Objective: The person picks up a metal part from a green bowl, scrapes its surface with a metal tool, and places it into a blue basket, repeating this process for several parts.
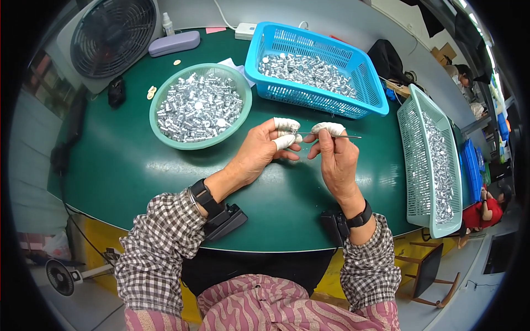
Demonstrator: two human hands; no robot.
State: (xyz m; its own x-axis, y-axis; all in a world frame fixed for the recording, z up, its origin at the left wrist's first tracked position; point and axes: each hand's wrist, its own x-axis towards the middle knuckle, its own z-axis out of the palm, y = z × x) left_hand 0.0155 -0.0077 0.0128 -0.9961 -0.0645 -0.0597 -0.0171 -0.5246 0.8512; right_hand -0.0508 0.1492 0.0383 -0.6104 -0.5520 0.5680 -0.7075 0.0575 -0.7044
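My left hand [255, 153], with white covers on its fingertips, pinches a small silvery piece [295, 133] over the middle of the table; the piece is mostly hidden by the fingers. Facing it, my right hand [338, 163] grips a thin metal rod [352, 137] between thumb and covered forefinger. The rod lies roughly level, its near end pointing toward the left fingertips. Left of my hands stands a round pale green basin [153, 122] full of small silvery metal cylinders [193, 110]. Behind them, a blue plastic basket [309, 98] holds more such cylinders.
At the right edge a long pale green basket [418, 171] holds further metal parts. A box fan [113, 36], a purple case [174, 43] and a power strip [245, 31] line the back of the green table [182, 182]. A person in red [486, 212] sits far right.
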